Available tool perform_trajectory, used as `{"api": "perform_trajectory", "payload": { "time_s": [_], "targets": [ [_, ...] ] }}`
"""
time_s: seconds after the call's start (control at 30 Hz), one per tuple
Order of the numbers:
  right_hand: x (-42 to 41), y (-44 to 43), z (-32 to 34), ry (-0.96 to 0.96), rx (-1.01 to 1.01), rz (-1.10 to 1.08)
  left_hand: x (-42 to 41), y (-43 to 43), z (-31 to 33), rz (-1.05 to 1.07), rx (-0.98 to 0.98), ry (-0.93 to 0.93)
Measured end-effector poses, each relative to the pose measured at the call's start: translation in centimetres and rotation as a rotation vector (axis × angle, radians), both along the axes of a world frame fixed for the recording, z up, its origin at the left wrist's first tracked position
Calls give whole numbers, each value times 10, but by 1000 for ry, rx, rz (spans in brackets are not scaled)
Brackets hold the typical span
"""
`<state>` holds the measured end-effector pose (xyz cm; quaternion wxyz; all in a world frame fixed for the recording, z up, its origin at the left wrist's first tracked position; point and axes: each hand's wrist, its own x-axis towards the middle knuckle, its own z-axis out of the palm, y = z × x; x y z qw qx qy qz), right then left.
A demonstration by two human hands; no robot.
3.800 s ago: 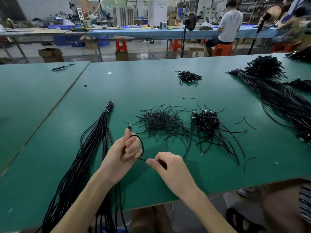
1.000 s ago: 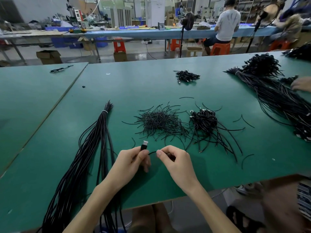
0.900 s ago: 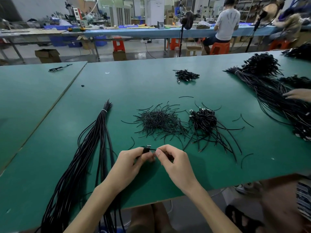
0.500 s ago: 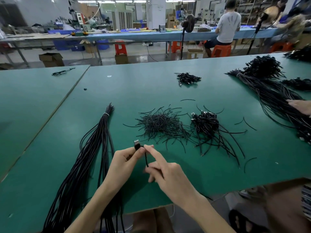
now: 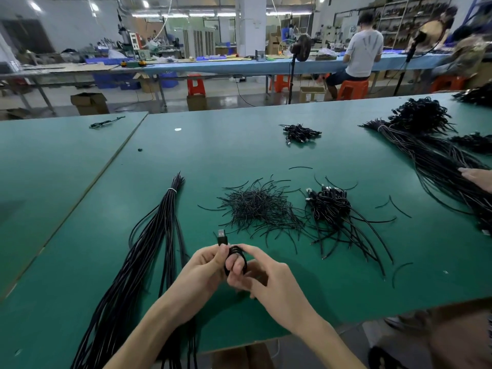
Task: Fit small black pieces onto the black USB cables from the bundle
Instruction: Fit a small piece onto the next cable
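My left hand (image 5: 203, 271) pinches a black USB cable (image 5: 235, 252) just below its plug (image 5: 221, 237), which points up with its metal end showing. The cable is wound into a small coil between both hands. My right hand (image 5: 262, 276) curls its fingers round that coil from the right. Left of my hands lies the long tied bundle of black cables (image 5: 149, 251). Beyond my hands sits a heap of thin short black pieces (image 5: 257, 206), and to its right a pile of coiled cables with plugs (image 5: 330, 206).
The green table (image 5: 266, 147) joins a second green table at the left. Another person's hand (image 5: 478, 179) rests on a big cable bundle (image 5: 436, 161) at the right. A small cable pile (image 5: 299, 132) lies farther back. Loose black pieces lie scattered at the right. The table's front edge is just below my wrists.
The cable hung loose between my hands; now it is wound into a small coil, and my right hand has closed round it. The plug stays upright in my left fingers.
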<state>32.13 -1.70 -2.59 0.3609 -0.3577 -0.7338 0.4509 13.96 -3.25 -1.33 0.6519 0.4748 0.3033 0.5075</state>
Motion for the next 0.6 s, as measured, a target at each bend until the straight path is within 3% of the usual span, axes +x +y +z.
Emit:
{"api": "perform_trajectory", "payload": {
  "time_s": [0.17, 0.3, 0.6],
  "targets": [
    [0, 1, -5, -23, 25, -9, 1, -2, -2, 11, 18, 66],
    [-2, 1, -9, -87, 135, -51, 3, -3, -6, 150, 96, 181],
    [-2, 0, -8, -119, 152, -55, 3, -6, -3, 338, 216, 439]
  ]
}}
